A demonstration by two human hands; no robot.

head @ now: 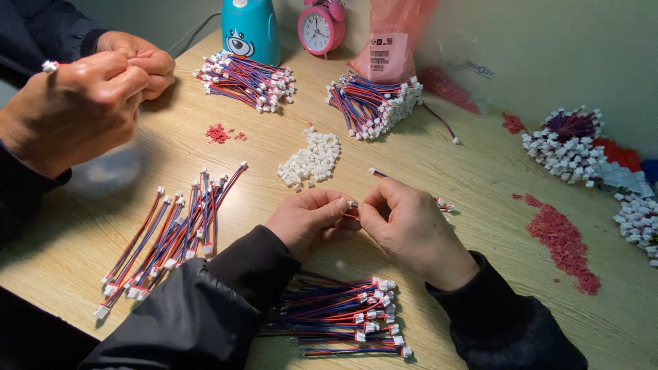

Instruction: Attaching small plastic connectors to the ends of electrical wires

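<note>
My left hand [310, 220] and my right hand [411, 231] meet at the middle of the wooden table [480, 171]. Their fingertips pinch a small white connector [352, 204] on a thin red and blue wire lead. Another lead's end [374, 171] lies just beyond my right hand. A pile of red and blue wire leads with white connectors [343, 316] lies under my wrists, near the front edge. A fan of similar leads [168, 236] lies left of my left sleeve. Loose white connector housings [312, 159] sit in a small heap beyond my hands.
Another person's two hands [89, 89] work at the far left, holding a small white piece. Two wire bundles [248, 79] [375, 103], a teal toy-like container [250, 31], a pink alarm clock [321, 27] and a pink bag [392, 41] stand at the back. Red crumbs [565, 243] and connector clusters [567, 140] lie right.
</note>
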